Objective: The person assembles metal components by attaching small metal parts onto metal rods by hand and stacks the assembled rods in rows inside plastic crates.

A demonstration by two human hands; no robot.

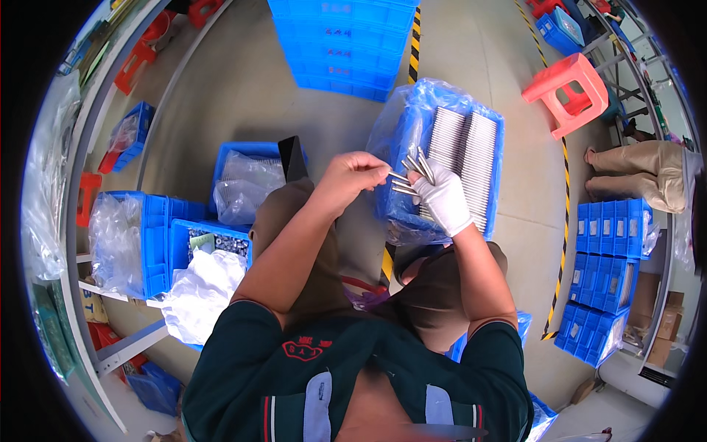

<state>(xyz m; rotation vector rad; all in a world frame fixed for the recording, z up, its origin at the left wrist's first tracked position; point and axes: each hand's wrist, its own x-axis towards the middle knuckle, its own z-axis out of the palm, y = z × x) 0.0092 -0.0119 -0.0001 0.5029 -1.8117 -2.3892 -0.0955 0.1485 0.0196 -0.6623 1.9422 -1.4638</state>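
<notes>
Over the left edge of the blue crate (499, 151), lined with clear plastic (392, 121) and packed with two rows of silvery pieces (479, 166), closes the white-gloved right hand (444, 197) and the bare left hand (353, 175) in snug grip on slim metal rods (420, 166): several, splayed, in the right; one tip between left thumb and forefinger.

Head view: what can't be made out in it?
All in the head view:
Metal rods: some ends hidden by the gloved right hand.
Small parts in the left bin: too small to identify, partly covered by white cloth.
Clear bag: exact contents veiled by wrinkled plastic.
Co-worker: head cut off by the dark right rim.
</notes>
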